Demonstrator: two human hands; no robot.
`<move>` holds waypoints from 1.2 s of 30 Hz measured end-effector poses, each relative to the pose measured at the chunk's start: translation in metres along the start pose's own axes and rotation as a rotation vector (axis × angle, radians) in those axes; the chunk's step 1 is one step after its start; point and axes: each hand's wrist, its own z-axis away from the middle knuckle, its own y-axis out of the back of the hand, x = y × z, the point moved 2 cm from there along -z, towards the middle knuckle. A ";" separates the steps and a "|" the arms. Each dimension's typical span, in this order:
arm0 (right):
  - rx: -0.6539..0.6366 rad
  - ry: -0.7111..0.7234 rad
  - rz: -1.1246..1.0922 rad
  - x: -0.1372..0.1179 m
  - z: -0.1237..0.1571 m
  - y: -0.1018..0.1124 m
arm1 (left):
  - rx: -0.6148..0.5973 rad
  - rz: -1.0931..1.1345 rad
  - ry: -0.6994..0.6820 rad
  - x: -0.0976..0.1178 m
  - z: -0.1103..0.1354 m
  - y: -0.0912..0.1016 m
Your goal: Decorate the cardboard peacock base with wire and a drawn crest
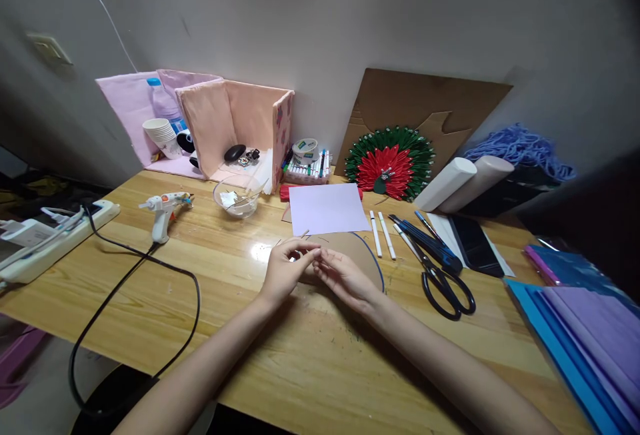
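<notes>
At the frame's centre the left hand (286, 270) and right hand (346, 279) pinch a thin piece (317, 256), too small to identify, over the cardboard disc (367, 254). A slack pinch could drop it onto the grainy table (300, 362), where it might vanish from sight.

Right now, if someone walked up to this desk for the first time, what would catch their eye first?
Probably the red and green paper fan leaning on a cardboard sheet at the back. Then the left hand and right hand, fingertips meeting over a round cardboard piece in the middle; what they pinch is too small to tell. A white glue gun stands at left, black scissors lie at right.
</notes>
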 end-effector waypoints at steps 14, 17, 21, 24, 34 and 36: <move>0.146 0.041 0.008 -0.021 0.001 0.007 | 0.016 0.245 0.203 -0.009 -0.012 0.014; 0.155 0.042 0.044 -0.023 0.002 0.008 | 0.018 0.240 0.200 -0.008 -0.017 0.021; 0.149 0.034 0.075 -0.022 0.003 0.004 | 0.050 0.206 0.176 0.002 -0.019 0.040; 0.101 0.009 0.086 -0.017 -0.002 -0.008 | 0.125 0.149 0.162 0.014 -0.012 0.069; -0.139 0.038 0.545 0.065 -0.085 -0.111 | 0.426 0.038 0.193 0.026 0.050 0.181; -0.137 0.133 0.754 0.089 -0.106 -0.134 | 0.487 0.038 0.190 0.024 0.060 0.198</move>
